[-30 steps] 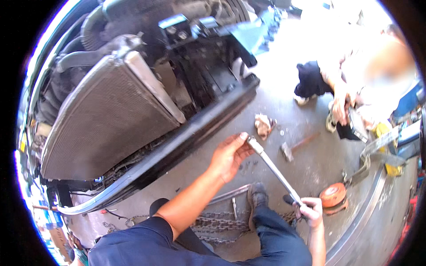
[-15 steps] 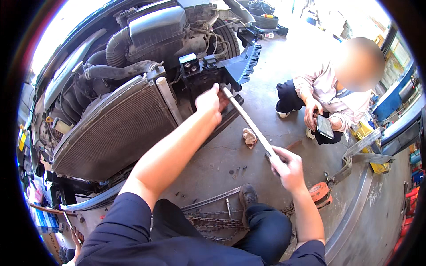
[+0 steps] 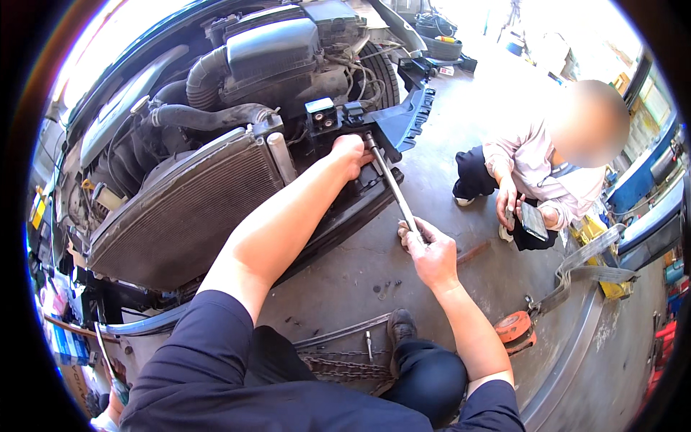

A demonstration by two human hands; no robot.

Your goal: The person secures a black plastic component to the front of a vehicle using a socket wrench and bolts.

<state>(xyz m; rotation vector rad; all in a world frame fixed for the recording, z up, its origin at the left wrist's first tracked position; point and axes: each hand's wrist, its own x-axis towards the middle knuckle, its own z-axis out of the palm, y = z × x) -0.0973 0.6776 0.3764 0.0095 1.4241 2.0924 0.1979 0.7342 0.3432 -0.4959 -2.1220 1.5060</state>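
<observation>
My right hand (image 3: pixel 434 253) is wrapped round the lower end of a long, silver socket wrench (image 3: pixel 393 183). The tool's upper end meets the black bracket (image 3: pixel 332 132) at the car's front corner. There my left hand (image 3: pixel 350 153) is closed at the head of the wrench, its fingertips partly hidden behind it. Just above sits a small box-shaped part (image 3: pixel 319 114) with two round holes. A blue-black toothed bracket (image 3: pixel 409 119) juts out to the right. Left of my forearm stands the exposed radiator (image 3: pixel 187 209).
A person (image 3: pixel 540 165) crouches at right, holding a phone (image 3: pixel 533 221). On the floor lie chains (image 3: pixel 342 366), a small silver tool (image 3: pixel 368 345) and an orange pulley block (image 3: pixel 514 327). A grey strap (image 3: pixel 592 245) hangs by a yellow stand. Another person's hand (image 3: pixel 115 407) shows at lower left.
My right hand has swung the wrench handle left and slightly up, towards the car. My left hand stays at the wrench head. The view has shifted slightly.
</observation>
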